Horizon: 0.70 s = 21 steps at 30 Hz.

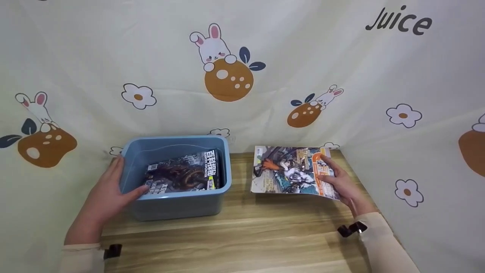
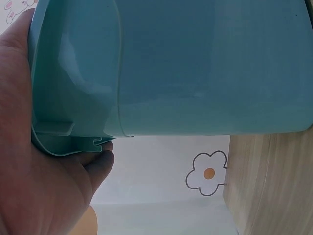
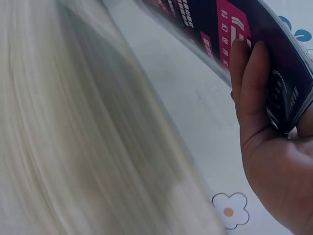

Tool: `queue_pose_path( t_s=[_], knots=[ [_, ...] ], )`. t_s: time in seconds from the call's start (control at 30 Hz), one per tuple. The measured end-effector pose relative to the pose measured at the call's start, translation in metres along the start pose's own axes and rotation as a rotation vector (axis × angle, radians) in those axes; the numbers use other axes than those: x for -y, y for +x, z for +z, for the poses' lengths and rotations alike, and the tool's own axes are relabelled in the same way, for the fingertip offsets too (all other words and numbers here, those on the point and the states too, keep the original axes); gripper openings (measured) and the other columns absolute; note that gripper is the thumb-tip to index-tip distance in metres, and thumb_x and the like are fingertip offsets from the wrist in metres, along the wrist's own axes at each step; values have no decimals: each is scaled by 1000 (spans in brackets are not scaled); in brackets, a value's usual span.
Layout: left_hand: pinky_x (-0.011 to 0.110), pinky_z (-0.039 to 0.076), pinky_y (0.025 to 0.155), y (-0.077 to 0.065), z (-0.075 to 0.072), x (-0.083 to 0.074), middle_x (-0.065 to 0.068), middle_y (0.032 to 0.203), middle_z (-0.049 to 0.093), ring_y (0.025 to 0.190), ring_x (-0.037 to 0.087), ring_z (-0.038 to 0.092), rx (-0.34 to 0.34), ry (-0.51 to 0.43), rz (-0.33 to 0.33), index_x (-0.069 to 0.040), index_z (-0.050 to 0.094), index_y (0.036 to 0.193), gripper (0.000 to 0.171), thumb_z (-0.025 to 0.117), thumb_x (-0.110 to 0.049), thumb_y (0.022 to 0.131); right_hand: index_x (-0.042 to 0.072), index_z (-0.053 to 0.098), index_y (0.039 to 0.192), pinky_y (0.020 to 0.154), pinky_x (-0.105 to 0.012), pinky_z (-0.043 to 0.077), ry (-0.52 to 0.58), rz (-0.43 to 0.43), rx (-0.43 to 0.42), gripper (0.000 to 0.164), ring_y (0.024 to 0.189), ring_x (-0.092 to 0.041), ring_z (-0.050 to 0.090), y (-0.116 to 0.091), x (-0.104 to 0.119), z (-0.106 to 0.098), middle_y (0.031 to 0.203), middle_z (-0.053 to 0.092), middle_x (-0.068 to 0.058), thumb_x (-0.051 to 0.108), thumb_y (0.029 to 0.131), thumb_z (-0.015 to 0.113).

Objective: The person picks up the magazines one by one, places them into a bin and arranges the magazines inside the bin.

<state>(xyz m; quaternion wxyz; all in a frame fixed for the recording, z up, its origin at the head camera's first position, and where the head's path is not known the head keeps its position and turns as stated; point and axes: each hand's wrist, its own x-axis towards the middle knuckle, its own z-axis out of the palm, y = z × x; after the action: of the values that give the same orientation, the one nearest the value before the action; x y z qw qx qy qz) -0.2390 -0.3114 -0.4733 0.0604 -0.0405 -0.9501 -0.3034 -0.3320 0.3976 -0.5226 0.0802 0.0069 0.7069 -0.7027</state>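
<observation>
My left hand (image 1: 104, 195) grips the left rim of a blue plastic bin (image 1: 182, 207), thumb over the front edge. In the left wrist view, fingers curl under the rim of the bin (image 2: 195, 68). Inside it lies a dark-covered magazine (image 1: 178, 175), tilted; whether others lie beneath is hard to tell. To the right of the bin, my right hand (image 1: 343, 185) holds a colourful magazine (image 1: 286, 170) by its right end. The right wrist view shows this magazine's dark and pink back cover (image 3: 205, 29), raised above the table, with fingers underneath.
The wooden table (image 1: 242, 242) runs beneath both hands. A pale curtain (image 1: 170, 64) printed with rabbits, oranges and flowers hangs behind it and on both sides. Dark wrist mounts sit on both sleeves (image 1: 379, 235).
</observation>
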Motion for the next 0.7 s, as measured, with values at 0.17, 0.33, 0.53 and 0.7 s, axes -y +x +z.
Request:
queue_pose_path(
  t_s=[0.17,0.33,0.53,0.7],
  knots=[
    [90,25,115,-2,-1,-2,29,182,0,163,62,11,-4,7,2,-4,-2,177,128,77,-66,97,24,25,178,74,-30,68,57,-26,-5,89,86,-19,79,1,10,6,122,69,-8,-5,105,67],
    [90,24,114,-2,-2,-3,28,183,0,163,62,10,0,11,-3,-5,-3,177,128,76,-66,97,26,22,179,76,-30,67,113,-8,0,91,88,-19,79,2,20,13,121,71,-7,-2,106,68],
    [91,24,113,-2,-1,-2,27,183,-2,163,62,10,2,6,-1,-6,-3,177,127,77,-65,97,30,23,179,76,-30,68,120,-1,-7,90,89,-20,79,0,29,23,124,69,-8,2,107,70],
    [91,24,113,-2,-1,-2,27,183,-2,163,62,10,1,8,-2,-6,-2,177,127,76,-67,97,31,26,178,76,-30,67,138,-11,1,89,88,-20,80,-1,37,32,124,70,-9,3,107,71]
  ],
)
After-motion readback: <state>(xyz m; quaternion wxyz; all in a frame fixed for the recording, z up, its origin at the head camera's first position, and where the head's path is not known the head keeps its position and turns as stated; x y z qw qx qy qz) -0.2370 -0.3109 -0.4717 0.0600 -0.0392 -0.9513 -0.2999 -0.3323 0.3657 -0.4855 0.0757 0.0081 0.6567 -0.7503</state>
